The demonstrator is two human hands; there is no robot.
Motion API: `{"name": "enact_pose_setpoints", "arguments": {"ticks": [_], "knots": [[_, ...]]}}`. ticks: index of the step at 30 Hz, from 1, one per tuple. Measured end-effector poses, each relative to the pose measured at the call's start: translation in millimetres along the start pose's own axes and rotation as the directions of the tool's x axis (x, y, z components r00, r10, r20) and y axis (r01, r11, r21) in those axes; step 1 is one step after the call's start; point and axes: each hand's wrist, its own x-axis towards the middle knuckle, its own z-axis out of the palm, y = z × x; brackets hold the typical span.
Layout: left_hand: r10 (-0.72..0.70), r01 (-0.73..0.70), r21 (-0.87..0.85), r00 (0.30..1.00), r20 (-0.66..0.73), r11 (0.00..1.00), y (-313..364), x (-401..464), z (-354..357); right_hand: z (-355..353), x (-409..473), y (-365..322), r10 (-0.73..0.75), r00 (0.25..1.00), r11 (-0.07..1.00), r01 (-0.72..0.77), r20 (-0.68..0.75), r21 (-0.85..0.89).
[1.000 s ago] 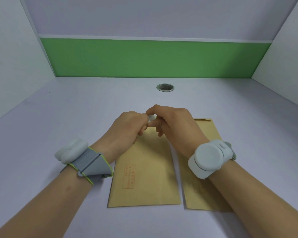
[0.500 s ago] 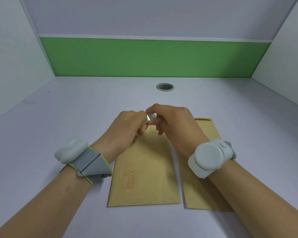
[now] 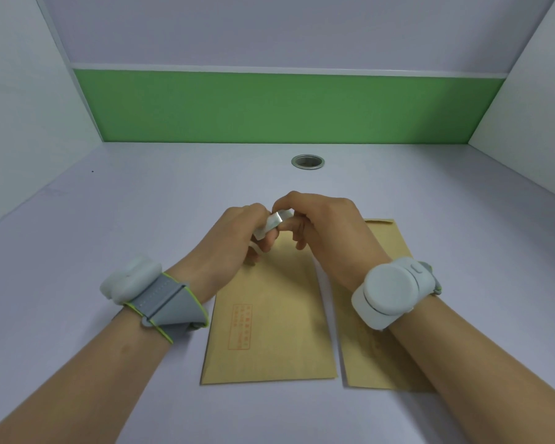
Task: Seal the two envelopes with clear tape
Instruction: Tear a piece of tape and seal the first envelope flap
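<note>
Left hand [image 3: 234, 238] and right hand [image 3: 321, 225] both pinch clear tape [image 3: 274, 221] between curled fingers, above far end of left envelope [image 3: 269, 325]; right envelope [image 3: 366, 350] just beside.

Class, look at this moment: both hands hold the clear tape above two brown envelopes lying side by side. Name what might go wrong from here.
1. The clear tape is held between the left hand and the right hand; a loose strip may fold and stick to itself or to the fingers.
2. The left envelope and the right envelope lie close together, so one strip might catch both.
3. Both hands hide the envelopes' top edges, so placement may go crooked.
</note>
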Motion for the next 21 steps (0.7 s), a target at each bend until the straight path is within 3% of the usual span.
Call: {"name": "enact_pose_setpoints", "arguments": {"ticks": [13, 21], "knots": [[-0.052, 0.054, 0.028, 0.997, -0.053, 0.998, 3, 0, 2, 2, -1, -3, 0.016, 0.999, 1.0, -0.015, 0.037, -0.02], [0.038, -0.04, 0.083, 0.999, 0.024, 0.996, 0, 2, -2, 7, 2, 10, 0.036, 0.994, 0.996, -0.028, -0.104, 0.08]]}}
